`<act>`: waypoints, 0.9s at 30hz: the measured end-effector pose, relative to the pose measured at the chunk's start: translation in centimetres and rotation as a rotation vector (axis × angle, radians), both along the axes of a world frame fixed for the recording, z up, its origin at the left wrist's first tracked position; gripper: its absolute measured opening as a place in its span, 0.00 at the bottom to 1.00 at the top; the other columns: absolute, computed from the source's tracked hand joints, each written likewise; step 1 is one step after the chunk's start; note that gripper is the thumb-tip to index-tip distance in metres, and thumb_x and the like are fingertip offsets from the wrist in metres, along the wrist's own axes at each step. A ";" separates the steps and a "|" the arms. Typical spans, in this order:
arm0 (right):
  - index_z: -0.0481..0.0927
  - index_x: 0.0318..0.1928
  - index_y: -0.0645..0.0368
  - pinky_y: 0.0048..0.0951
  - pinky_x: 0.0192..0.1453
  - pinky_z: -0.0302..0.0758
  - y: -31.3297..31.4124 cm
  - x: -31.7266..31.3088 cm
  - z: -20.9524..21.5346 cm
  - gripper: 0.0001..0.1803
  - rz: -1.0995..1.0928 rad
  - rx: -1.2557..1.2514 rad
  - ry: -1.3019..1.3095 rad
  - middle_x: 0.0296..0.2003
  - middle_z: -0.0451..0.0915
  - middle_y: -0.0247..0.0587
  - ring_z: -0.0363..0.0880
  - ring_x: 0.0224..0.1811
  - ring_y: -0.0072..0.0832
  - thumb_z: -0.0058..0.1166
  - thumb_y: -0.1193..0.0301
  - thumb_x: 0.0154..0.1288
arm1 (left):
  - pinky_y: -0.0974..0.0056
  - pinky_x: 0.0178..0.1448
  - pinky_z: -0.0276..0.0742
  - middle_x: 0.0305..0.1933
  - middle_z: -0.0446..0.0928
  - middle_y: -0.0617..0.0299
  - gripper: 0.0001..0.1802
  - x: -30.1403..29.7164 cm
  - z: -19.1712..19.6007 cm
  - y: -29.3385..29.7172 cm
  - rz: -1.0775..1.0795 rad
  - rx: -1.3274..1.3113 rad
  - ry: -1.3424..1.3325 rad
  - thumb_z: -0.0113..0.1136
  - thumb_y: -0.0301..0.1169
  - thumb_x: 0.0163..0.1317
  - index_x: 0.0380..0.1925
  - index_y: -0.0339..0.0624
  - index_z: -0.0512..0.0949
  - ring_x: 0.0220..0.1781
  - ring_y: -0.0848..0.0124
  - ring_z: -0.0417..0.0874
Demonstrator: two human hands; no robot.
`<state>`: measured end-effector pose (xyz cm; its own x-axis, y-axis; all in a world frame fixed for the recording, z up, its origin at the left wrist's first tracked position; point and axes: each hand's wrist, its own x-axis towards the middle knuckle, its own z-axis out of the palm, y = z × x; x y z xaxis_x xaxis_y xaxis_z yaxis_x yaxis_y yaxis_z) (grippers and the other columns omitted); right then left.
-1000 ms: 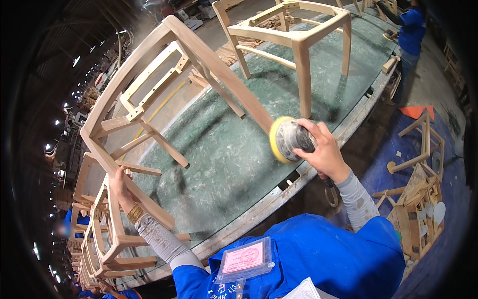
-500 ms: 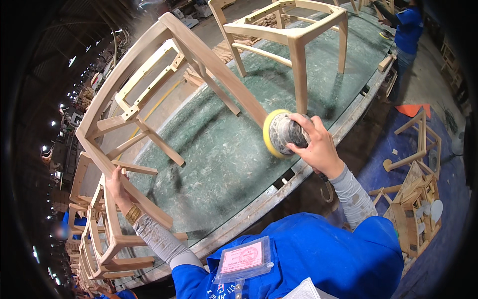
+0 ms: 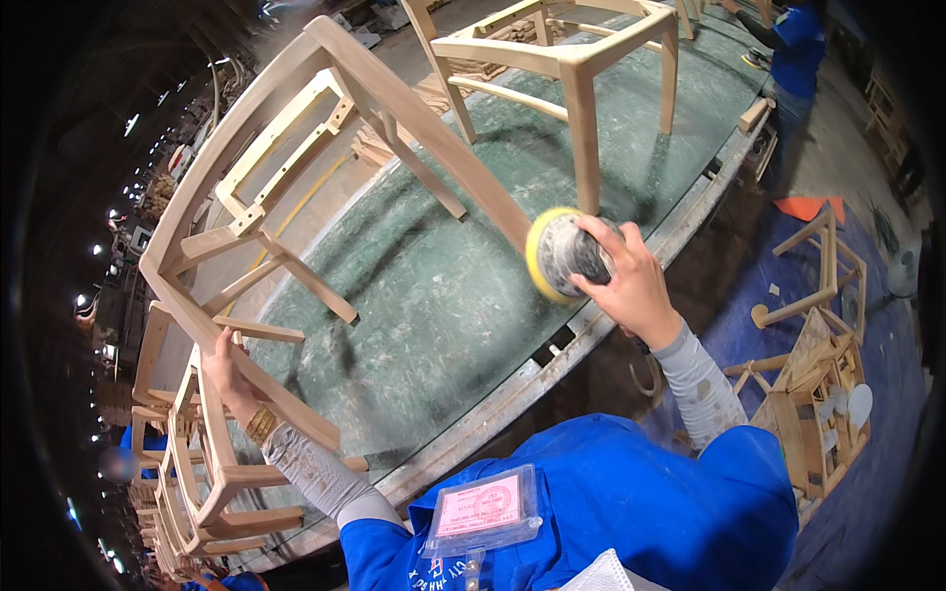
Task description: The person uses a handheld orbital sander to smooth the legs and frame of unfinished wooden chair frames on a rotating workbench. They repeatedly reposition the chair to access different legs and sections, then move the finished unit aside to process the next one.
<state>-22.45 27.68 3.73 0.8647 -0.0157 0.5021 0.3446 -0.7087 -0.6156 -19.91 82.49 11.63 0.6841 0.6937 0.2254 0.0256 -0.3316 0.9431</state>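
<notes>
**Sander Pressed to Chair Leg**

Gripping a round orbital sander in the right hand, fingers closed over its grey body, yellow pad touching the long leg of an unfinished wooden chair frame. Clasping the frame's lower rail with the left hand, fingers curled shut around the wood. Lying tilted on a green workbench, beside a second chair frame standing upright.

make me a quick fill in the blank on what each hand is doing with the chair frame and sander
1. The right hand grips a round sander with a ____ pad.
2. The sander meets the end of the chair frame, which is bare ____.
3. The left hand steadies the frame on a ____ table.

Missing words: yellow; wood; green
</notes>
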 end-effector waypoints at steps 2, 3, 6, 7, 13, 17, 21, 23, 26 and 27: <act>0.68 0.58 0.38 0.43 0.38 0.76 0.1 0.1 0.4 0.37 0.013 0.055 0.048 0.37 0.68 0.48 0.76 0.34 0.49 0.67 0.70 0.45 | 0.69 0.22 0.70 0.20 0.72 0.62 0.18 0.0 -0.1 -0.1 -0.005 0.002 -0.011 0.66 0.35 0.50 0.35 0.36 0.73 0.17 0.72 0.73; 0.68 0.58 0.38 0.43 0.38 0.76 0.3 0.3 0.5 0.36 0.025 0.085 0.065 0.37 0.69 0.48 0.76 0.34 0.50 0.67 0.70 0.45 | 0.69 0.22 0.69 0.20 0.72 0.62 0.17 0.0 0.0 0.0 -0.006 0.008 -0.020 0.66 0.36 0.50 0.35 0.36 0.73 0.17 0.72 0.73; 0.68 0.57 0.38 0.43 0.40 0.76 -0.3 0.1 -0.3 0.37 0.021 0.082 0.027 0.37 0.69 0.48 0.77 0.36 0.50 0.67 0.70 0.44 | 0.70 0.22 0.69 0.21 0.71 0.62 0.17 0.0 0.2 0.0 -0.021 0.015 -0.039 0.66 0.36 0.50 0.35 0.37 0.74 0.18 0.72 0.73; 0.68 0.57 0.38 0.43 0.40 0.76 -0.3 0.0 -0.3 0.37 0.020 0.091 0.029 0.37 0.70 0.49 0.77 0.36 0.50 0.67 0.70 0.44 | 0.70 0.22 0.69 0.21 0.71 0.63 0.17 0.1 0.1 -0.1 -0.030 0.013 -0.041 0.65 0.36 0.51 0.35 0.37 0.74 0.18 0.73 0.73; 0.69 0.57 0.39 0.44 0.40 0.76 -0.1 0.4 0.4 0.36 0.003 0.047 0.021 0.36 0.69 0.48 0.77 0.35 0.51 0.68 0.70 0.44 | 0.69 0.22 0.70 0.21 0.72 0.62 0.17 0.0 0.6 0.2 -0.013 0.026 0.033 0.64 0.36 0.51 0.36 0.36 0.74 0.19 0.72 0.74; 0.68 0.58 0.38 0.44 0.39 0.76 0.1 0.2 0.3 0.37 -0.021 0.034 0.019 0.36 0.68 0.49 0.76 0.34 0.51 0.67 0.69 0.45 | 0.69 0.22 0.71 0.21 0.72 0.61 0.17 0.3 0.4 -0.2 -0.033 0.036 -0.010 0.64 0.37 0.51 0.34 0.35 0.74 0.19 0.72 0.74; 0.69 0.58 0.38 0.44 0.39 0.76 0.4 0.8 1.0 0.37 -0.044 0.029 0.019 0.36 0.68 0.49 0.77 0.35 0.51 0.67 0.69 0.44 | 0.68 0.22 0.71 0.20 0.72 0.61 0.17 0.4 0.6 -0.5 -0.042 0.029 -0.014 0.64 0.36 0.51 0.34 0.35 0.74 0.18 0.71 0.74; 0.69 0.57 0.38 0.44 0.39 0.76 0.0 0.2 0.7 0.36 -0.038 0.016 0.041 0.35 0.68 0.48 0.76 0.35 0.51 0.67 0.69 0.44 | 0.68 0.22 0.71 0.20 0.72 0.61 0.16 0.3 1.0 -0.1 -0.037 0.026 -0.023 0.64 0.35 0.51 0.34 0.35 0.74 0.18 0.71 0.74; 0.69 0.57 0.38 0.44 0.39 0.76 -0.1 0.4 0.6 0.36 -0.050 0.028 0.015 0.36 0.69 0.48 0.77 0.35 0.51 0.67 0.69 0.44 | 0.68 0.22 0.71 0.20 0.73 0.61 0.16 0.7 0.5 0.0 -0.033 0.022 -0.029 0.63 0.34 0.50 0.34 0.35 0.74 0.18 0.71 0.75; 0.69 0.57 0.37 0.44 0.39 0.76 0.2 0.6 0.9 0.36 -0.057 0.033 -0.001 0.36 0.69 0.48 0.77 0.34 0.51 0.67 0.69 0.44 | 0.68 0.22 0.71 0.21 0.73 0.60 0.15 0.8 0.7 0.1 -0.034 0.022 -0.042 0.63 0.34 0.50 0.34 0.35 0.74 0.18 0.71 0.75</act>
<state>-21.81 27.85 4.60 0.8615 -0.0816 0.5011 0.3045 -0.7067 -0.6386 -19.11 82.57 12.29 0.6969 0.6646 0.2695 -0.0256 -0.3524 0.9355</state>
